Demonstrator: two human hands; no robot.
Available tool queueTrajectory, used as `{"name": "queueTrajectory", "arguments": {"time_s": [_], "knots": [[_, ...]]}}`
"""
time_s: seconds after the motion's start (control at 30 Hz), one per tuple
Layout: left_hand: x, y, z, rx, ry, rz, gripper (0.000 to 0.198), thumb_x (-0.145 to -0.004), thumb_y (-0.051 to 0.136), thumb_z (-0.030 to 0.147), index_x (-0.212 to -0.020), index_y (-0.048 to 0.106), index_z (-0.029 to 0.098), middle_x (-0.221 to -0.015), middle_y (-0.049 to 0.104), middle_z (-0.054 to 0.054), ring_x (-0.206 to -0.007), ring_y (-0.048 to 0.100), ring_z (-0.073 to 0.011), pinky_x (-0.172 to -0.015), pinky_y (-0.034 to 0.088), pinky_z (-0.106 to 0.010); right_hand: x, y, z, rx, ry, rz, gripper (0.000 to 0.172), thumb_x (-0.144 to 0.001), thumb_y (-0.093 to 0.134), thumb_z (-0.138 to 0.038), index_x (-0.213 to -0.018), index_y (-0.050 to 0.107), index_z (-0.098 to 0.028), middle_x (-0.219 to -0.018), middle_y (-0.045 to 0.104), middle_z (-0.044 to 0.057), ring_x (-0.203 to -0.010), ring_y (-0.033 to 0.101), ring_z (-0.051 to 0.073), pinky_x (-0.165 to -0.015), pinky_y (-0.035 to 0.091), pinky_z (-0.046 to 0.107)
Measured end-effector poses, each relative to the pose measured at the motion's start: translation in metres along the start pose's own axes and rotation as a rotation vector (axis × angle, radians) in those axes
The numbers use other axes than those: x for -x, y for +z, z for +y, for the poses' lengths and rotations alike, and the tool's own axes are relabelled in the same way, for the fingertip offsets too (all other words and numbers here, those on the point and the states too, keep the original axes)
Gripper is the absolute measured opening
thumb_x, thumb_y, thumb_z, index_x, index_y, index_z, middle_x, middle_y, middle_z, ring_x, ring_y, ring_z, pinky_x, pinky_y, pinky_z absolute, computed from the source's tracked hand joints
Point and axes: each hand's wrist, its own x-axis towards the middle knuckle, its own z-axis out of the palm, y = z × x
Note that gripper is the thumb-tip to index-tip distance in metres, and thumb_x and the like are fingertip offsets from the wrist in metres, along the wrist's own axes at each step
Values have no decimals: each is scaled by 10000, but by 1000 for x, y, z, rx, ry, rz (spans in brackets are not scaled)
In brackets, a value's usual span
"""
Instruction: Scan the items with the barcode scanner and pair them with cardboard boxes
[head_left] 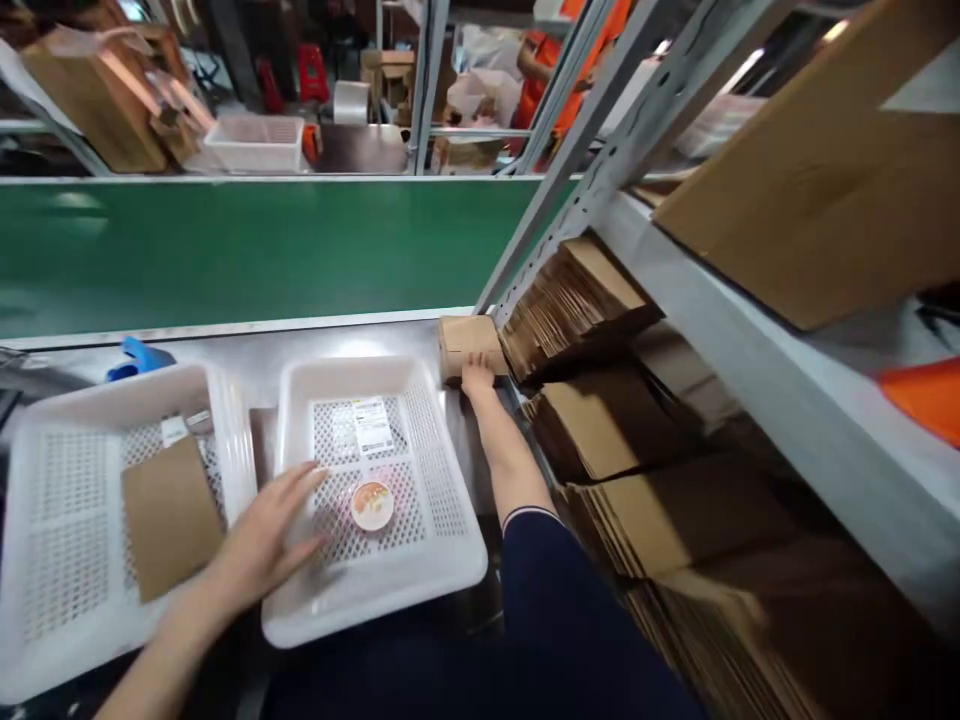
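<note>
Far left on the metal tabletop (pixel 352 338): blue object (pixel 139 357), partly hidden behind a white perforated tray (pixel 45 470) holding a flat brown cardboard piece (pixel 171 517) and a small white label. Left hand (pixel 266 535) next, fingers spread wide and flat, resting on the near-left rim of a second white tray (pixel 442 545), holding nothing. Inside that tray: round sticker-like disc (pixel 372 504) just right of the fingertips, printed label (pixel 372 426) above it. Right hand (pixel 478 379) reaches forward, dark sleeve cuff pushed up the forearm, fingers touching the near face of a small brown carton (pixel 466 344) standing at the tabletop's back edge; grip unclear, cannot tell if closed. Right of it: stacks of flat cartons (pixel 577 300) on a shelf rack. Green conveyor belt (pixel 247 245) runs behind. Person in orange (pixel 559 60) beyond it.
</note>
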Motion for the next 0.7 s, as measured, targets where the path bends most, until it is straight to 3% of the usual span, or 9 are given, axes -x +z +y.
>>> {"name": "queueTrajectory", "arguments": {"time_s": [0.07, 0.13, 0.23, 0.3, 0.37, 0.47, 0.53, 0.6, 0.7], "knots": [[-37, 38, 32, -109, 172, -310, 842, -909, 790, 290, -1681, 453, 264, -1775, 380, -174, -1629, 384, -414, -1262, 472, -582, 3, 4, 7, 0, -30, 17, 607, -1055, 680, -295, -1608, 506, -117, -1706, 441, 233, -1601, 407, 396, -1274, 413, 607], [-73, 65, 57, -287, 269, -579, 759, -911, 734, 162, -1637, 521, 203, -1746, 409, -216, -1615, 381, -461, -1220, 481, -633, 12, -2, 19, -17, -88, 43, 520, -1046, 683, -263, -1538, 582, -130, -1628, 549, 200, -1513, 525, 355, -1225, 477, 566], [-105, 70, 71, -365, 163, -671, 525, -994, 550, 125, -1512, 636, 113, -1501, 644, -242, -1405, 601, -437, -1077, 570, -581, 35, -22, 40, -74, -174, 126, 436, -1032, 586, -112, -1460, 671, -111, -1546, 647, 198, -1454, 602, 326, -1206, 520, 491], [-112, 54, 64, -238, 32, -657, 639, -1057, 520, 263, -1668, 464, 84, -1486, 656, -254, -1357, 641, -422, -1050, 588, -552, 64, -34, 52, -123, -183, 218, 513, -1048, 452, -67, -1528, 634, -87, -1604, 605, 204, -1516, 563, 308, -1259, 489, 461], [-111, 34, 48, -207, -93, -582, 758, -1103, 449, 354, -1768, 231, 63, -1652, 517, -278, -1501, 540, -432, -1180, 504, -592, 108, -39, 53, -210, -195, 369, 577, -1064, 362, -72, -1598, 579, -94, -1653, 563, 171, -1561, 527, 269, -1310, 452, 450], [-97, 9, 23, -431, -282, -287, 692, -1107, 353, 274, -1762, 265, 67, -1794, 296, -233, -1661, 297, -438, -1332, 250, -667, 195, -35, 27, -426, -379, 731, 603, -1032, 402, -75, -1584, 622, -179, -1623, 605, 95, -1569, 522, 243, -1340, 434, 485], [-77, -3, 10, -511, -435, -46, 720, -1084, 409, 315, -1728, 298, 12, -1768, 329, -283, -1620, 365, -459, -1296, 329, -630, 253, -26, -8, -514, -537, 858, 602, -1002, 475, -79, -1563, 649, -210, -1609, 616, 85, -1571, 519, 263, -1339, 436, 519], [-53, -12, 1, -459, -606, 25, 761, -1049, 486, 448, -1612, 423, -58, -1577, 538, -367, -1428, 568, -497, -1145, 488, -586, 297, -18, -47, -527, -649, 752, 559, -992, 543, -100, -1521, 690, -204, -1574, 643, 109, -1528, 571, 291, -1293, 492, 518], [-21, -20, -7, -184, -786, -49, 479, -924, 607, 540, -1058, 735, 98, -1010, 749, -257, -1034, 704, -483, -913, 538, -553, 327, -11, -80, -691, -682, 515, 373, -975, 687, -191, -1323, 819, -212, -1392, 766, 121, -1304, 750, 295, -1128, 633, 447]]}}
